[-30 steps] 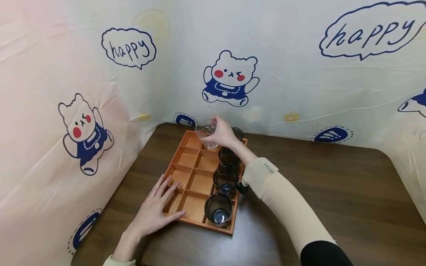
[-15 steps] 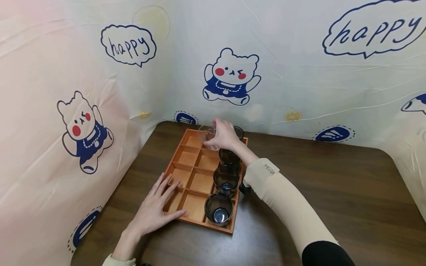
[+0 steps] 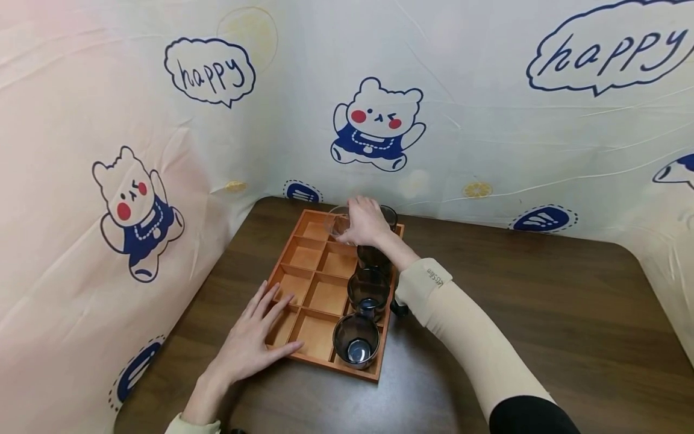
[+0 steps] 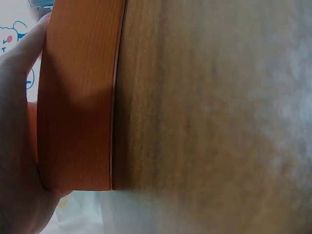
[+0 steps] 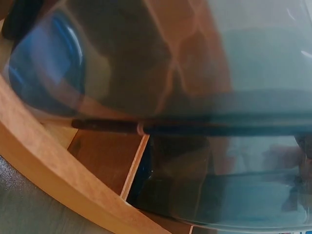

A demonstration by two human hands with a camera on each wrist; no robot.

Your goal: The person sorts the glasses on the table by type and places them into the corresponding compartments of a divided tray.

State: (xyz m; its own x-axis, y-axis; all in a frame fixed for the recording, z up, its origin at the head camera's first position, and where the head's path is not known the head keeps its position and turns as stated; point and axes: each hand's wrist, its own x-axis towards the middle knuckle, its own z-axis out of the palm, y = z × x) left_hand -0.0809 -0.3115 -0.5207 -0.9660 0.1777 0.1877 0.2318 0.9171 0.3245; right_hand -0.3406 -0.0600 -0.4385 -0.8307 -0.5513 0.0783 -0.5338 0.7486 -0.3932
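Note:
An orange-brown wooden tray (image 3: 303,256) with a grid of compartments lies on the table. My left hand (image 3: 244,348) rests on its near left corner, fingers spread; in the left wrist view the thumb side lies along the tray's outer wall (image 4: 80,102). At the far end, my right hand (image 3: 366,223) grips a clear glass cup (image 3: 335,223) from above, in the middle column's far compartment. Whether its base touches the tray floor is hidden. Smoky dark glass cups (image 3: 356,341) fill the right column; a dark cup (image 5: 122,63) covers most of the right wrist view.
The brown wooden table (image 3: 520,301) extends right of the tray. A pale printed cloth (image 3: 461,120) hangs behind and to the left, close to the tray's far end. The dark cups stand beneath and beside my right forearm (image 3: 461,331).
My right hand has lowered the clear glass cup and shifted it slightly right, into the far middle compartment. The left hand and the dark cups stay as they were.

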